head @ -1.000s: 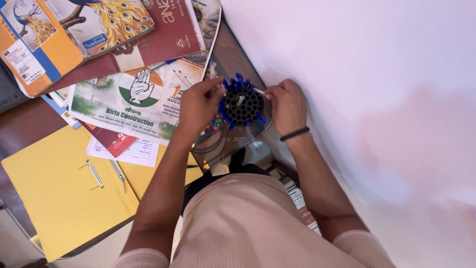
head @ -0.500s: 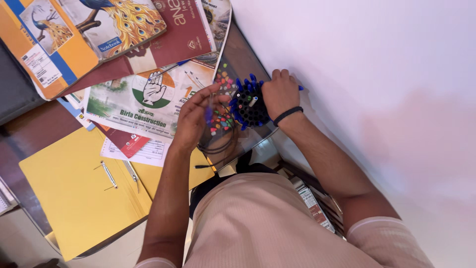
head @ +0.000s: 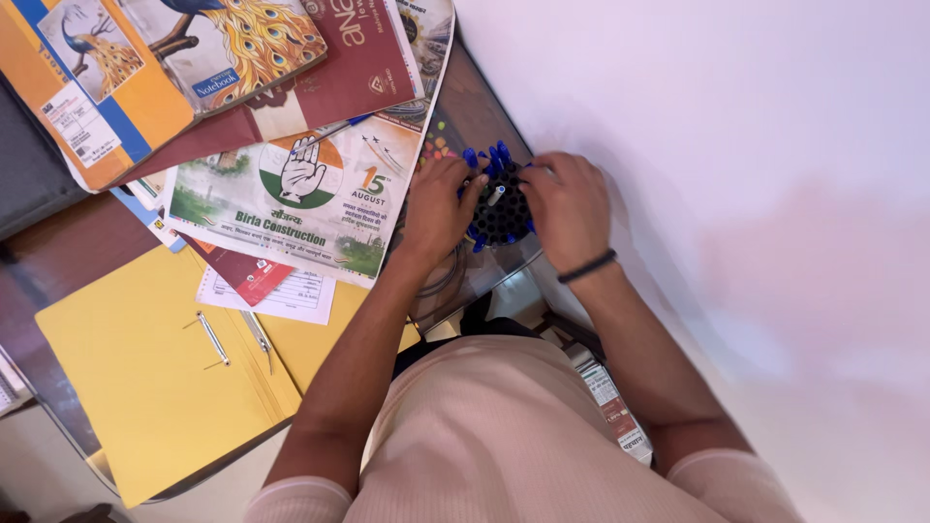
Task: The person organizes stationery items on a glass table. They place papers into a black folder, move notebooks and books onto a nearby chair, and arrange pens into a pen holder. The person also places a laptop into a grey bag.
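A round black pen holder (head: 501,211) with many holes stands at the table's right edge, with several blue-capped pens (head: 496,155) stuck around its rim and one white pen in a middle hole. My left hand (head: 441,205) presses against its left side, fingers curled on the rim. My right hand (head: 569,208), with a black band at the wrist, cups its right side. Both hands touch the holder. Whether either hand also pinches a pen is hidden by the fingers.
A printed poster (head: 291,199) lies left of the holder, under a loose blue pen (head: 325,133). Notebooks with peacock covers (head: 232,39) lie at the top left. An open yellow file folder (head: 145,373) lies at the lower left. A white wall (head: 756,194) is close on the right.
My left hand moved right from over the poster onto the holder's left side. My right hand shifted from the holder's top to its right side.
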